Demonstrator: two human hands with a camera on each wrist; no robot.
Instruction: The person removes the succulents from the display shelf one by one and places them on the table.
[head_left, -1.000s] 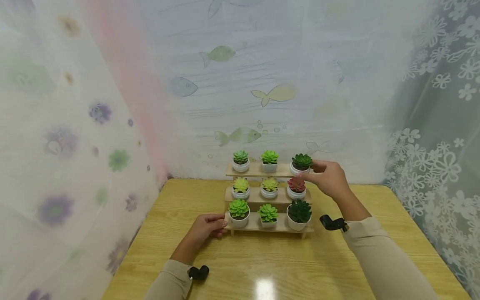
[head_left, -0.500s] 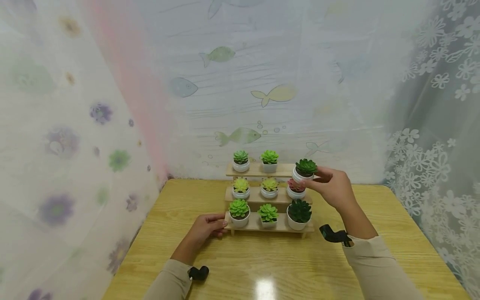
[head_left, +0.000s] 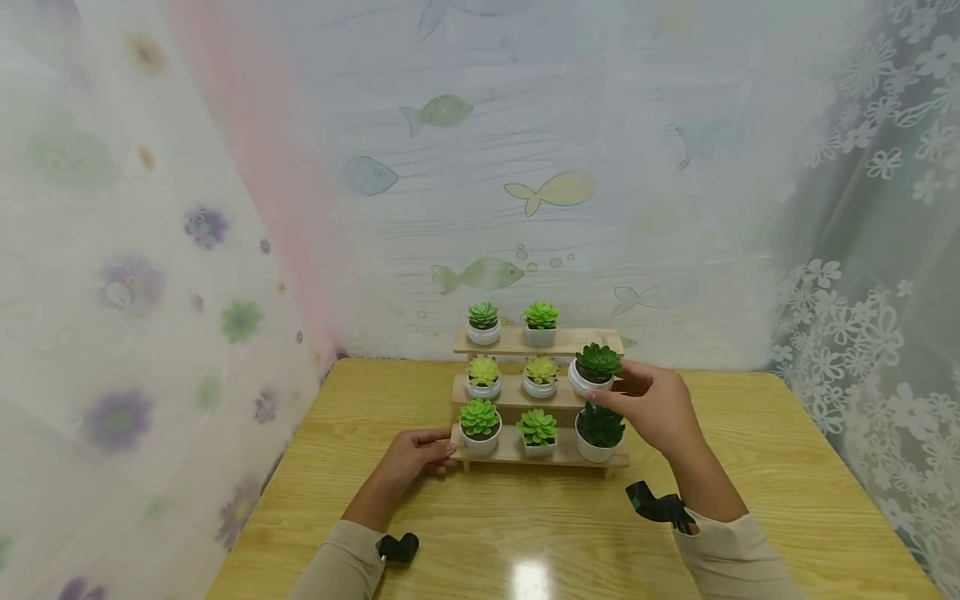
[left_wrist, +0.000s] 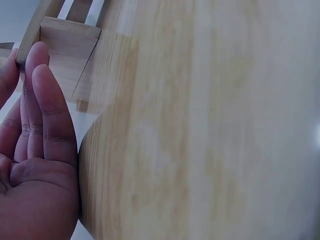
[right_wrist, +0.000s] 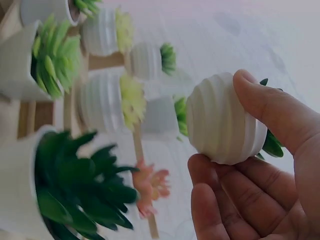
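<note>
My right hand (head_left: 660,408) pinches a round white ribbed pot with a dark green succulent (head_left: 597,367) between thumb and fingers. The right wrist view shows this white pot (right_wrist: 225,120) held off the shelves. In the head view it hides the red succulent, whose pinkish leaves (right_wrist: 152,185) show in the right wrist view. Below it sits a larger dark green succulent (head_left: 600,435). My left hand (head_left: 408,457) holds the left end of the bottom shelf of a three-tier wooden stand (head_left: 581,339). Up close, thumb and finger grip the stand's board edge (left_wrist: 37,30).
Several other potted succulents stand on the tiers, such as a bright green one (head_left: 541,323) on top and a yellow one (head_left: 540,375) in the middle. The stand is on a wood-grain table (head_left: 495,533), with a fish-printed curtain (head_left: 450,208) behind.
My right hand lifted the dark green succulent from the right end of the top shelf and brought it down and nearer, in front of the middle tier. The left hand stays put.
</note>
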